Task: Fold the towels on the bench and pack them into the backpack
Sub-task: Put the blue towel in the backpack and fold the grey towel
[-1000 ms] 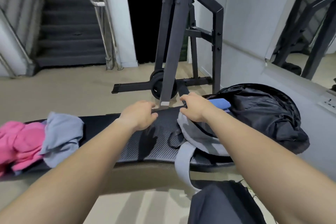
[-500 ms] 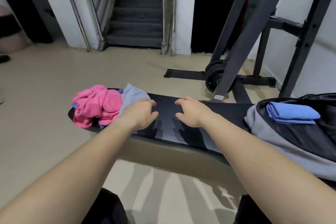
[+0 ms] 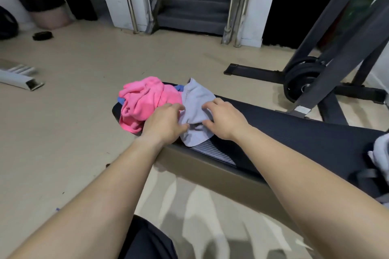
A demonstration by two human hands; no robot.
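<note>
Now left hand (image 3: 166, 122), right hand (image 3: 225, 120) on towel (image 3: 196, 99)

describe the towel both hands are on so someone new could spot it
Find the long black bench across the view; a heap of towels sits at its left end. The grey towel lies on the heap's right side, gripped by the left hand and right hand. It is pale grey, unlike the bright pink towel beside it.

bench (image 3: 294, 124): black, padded | left end: crumpled pink towel (image 3: 147, 99) touching grey towel (image 3: 195, 99) | right edge: backpack (image 3: 380, 149)
</note>
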